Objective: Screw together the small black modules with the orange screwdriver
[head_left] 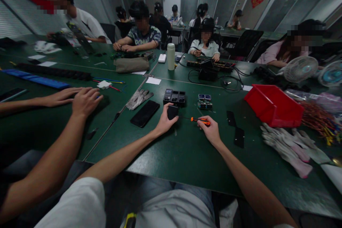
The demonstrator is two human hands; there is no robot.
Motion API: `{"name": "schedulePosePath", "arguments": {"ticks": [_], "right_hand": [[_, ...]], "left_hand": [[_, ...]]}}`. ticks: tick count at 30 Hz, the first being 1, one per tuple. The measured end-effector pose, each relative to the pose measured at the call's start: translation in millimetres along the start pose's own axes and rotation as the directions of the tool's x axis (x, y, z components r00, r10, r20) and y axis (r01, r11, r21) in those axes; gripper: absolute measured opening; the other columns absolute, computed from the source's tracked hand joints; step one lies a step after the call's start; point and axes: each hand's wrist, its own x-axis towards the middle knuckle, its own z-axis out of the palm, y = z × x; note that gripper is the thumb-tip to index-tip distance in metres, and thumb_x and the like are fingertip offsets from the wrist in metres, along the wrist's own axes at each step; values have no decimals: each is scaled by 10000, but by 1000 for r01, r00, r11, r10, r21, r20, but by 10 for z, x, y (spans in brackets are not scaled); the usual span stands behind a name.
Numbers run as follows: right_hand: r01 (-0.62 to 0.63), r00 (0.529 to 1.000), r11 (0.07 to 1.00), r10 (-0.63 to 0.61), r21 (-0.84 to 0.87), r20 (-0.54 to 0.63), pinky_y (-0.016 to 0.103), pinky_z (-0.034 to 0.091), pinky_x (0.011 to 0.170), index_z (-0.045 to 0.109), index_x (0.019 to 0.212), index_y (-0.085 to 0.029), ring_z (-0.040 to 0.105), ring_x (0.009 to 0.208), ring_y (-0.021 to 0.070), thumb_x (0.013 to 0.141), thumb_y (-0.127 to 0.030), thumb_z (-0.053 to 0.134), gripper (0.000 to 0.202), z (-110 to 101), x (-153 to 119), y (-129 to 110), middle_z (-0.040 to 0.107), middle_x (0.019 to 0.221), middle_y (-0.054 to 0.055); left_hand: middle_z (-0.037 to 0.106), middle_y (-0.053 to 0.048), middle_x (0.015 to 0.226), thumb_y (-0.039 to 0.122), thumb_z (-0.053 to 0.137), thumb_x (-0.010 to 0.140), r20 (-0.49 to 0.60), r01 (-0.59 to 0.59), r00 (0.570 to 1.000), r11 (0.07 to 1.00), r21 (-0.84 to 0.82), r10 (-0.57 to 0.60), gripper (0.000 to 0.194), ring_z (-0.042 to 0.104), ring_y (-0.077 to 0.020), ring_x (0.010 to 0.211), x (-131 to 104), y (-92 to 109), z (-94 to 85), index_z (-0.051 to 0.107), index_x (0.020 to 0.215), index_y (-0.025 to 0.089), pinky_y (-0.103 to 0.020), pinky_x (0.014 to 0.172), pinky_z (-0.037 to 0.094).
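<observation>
My left hand (165,121) is closed round a small black box-shaped device (172,112), held just above the green table. In my right hand (211,129) is a screwdriver (201,121) with an orange and black handle, its shaft pointing left at the device. Whether the tip touches the device I cannot tell. Behind the left hand stands a row of black box-shaped units (174,97). A small stack of circuit boards (205,101) lies behind the screwdriver. Left of my left hand rests a black smartphone (145,113).
Two flat black plates (235,128) lie right of my right hand. A red bin (272,106), work gloves (287,146) and bundled wires (316,117) are at the right. Another glove (139,99) lies behind the phone. A co-worker's hands (85,100) rest at the left. A pale bottle (171,57) stands further back.
</observation>
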Motion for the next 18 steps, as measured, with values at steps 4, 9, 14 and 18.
{"name": "schedulePosePath", "arguments": {"ticks": [4,9,14,18], "right_hand": [[-31,999,999,30,40,29,233,380,437,600,885,-176,493,447,107,782,-459,605,301,13,-7,-11,584,610,-9],[-88,995,993,83,75,63,209,293,351,574,792,-179,415,345,77,801,-495,568,316,17,-9,-1,542,509,-35],[-149,985,986,141,79,103,195,218,310,552,733,-181,347,288,64,812,-521,539,350,9,-10,14,484,417,-57],[-152,985,986,145,68,98,189,207,313,541,712,-182,327,293,61,824,-518,522,355,11,-11,25,440,396,-68]], "left_hand": [[481,-21,991,202,594,745,1,-9,1000,1000,-6,9,568,493,-138,879,3,-5,-2,318,1241,221,-274,813,409],[482,-22,981,199,589,749,0,-2,1000,1000,-7,2,561,492,-139,862,-1,5,2,318,1240,222,-278,807,410],[479,-26,979,201,588,751,2,0,1000,1000,-15,1,560,490,-137,849,-5,12,8,318,1242,217,-280,803,411],[475,-26,1005,200,594,746,0,-17,1000,1000,-16,17,562,483,-137,874,-4,-7,4,324,1238,218,-275,816,404]]}}
